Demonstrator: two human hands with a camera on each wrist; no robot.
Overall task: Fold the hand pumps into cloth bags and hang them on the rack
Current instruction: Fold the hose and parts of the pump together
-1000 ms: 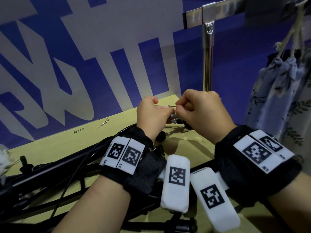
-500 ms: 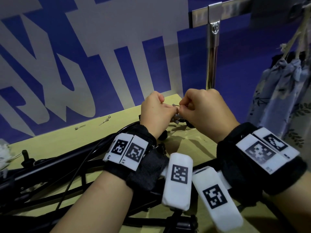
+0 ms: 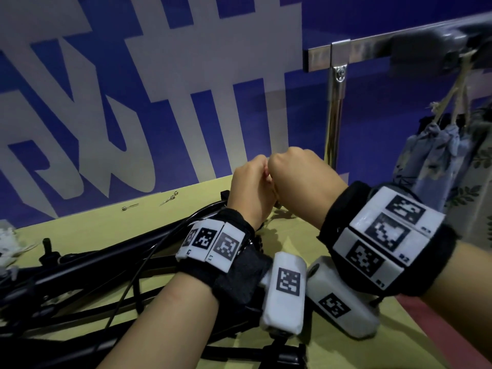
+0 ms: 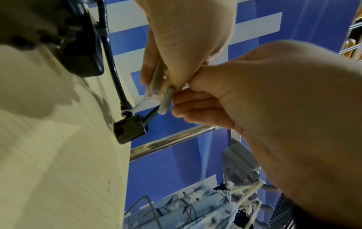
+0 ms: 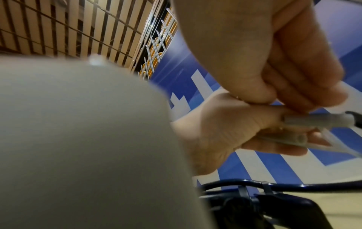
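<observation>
Both hands are raised together above the far edge of the bench (image 3: 87, 230), knuckles touching. The left hand (image 3: 250, 187) is curled, and a small grey tube (image 4: 165, 100) is pinched between its thumb and fingers. The right hand (image 3: 300, 179) is also curled; a second grey piece with a clear strap (image 4: 154, 80) is gripped in it, and the two pieces lie side by side, just touching. From the strap a white loop (image 4: 127, 111) runs down to the hose (image 4: 111, 62) of the pump (image 3: 106, 265), which is laid along the bench below the hands, its black head (image 4: 130, 129) at the far edge. More black pump parts are seen towards the near left corner, under the left forearm.

Two small metal needles (image 3: 129, 207) lie near the far edge, well left of the hands.

Beyond the bench's right end a chrome rack (image 3: 336, 110) stands, its top bar (image 3: 367, 53) running right. Floral bags (image 3: 436, 166) are hung by their cords (image 3: 458, 94) from the bar's right part; they are drawn closed and look filled, but what is in them cannot be told. A wire basket rim (image 4: 146, 204) shows beside the bags in the left wrist view.
</observation>
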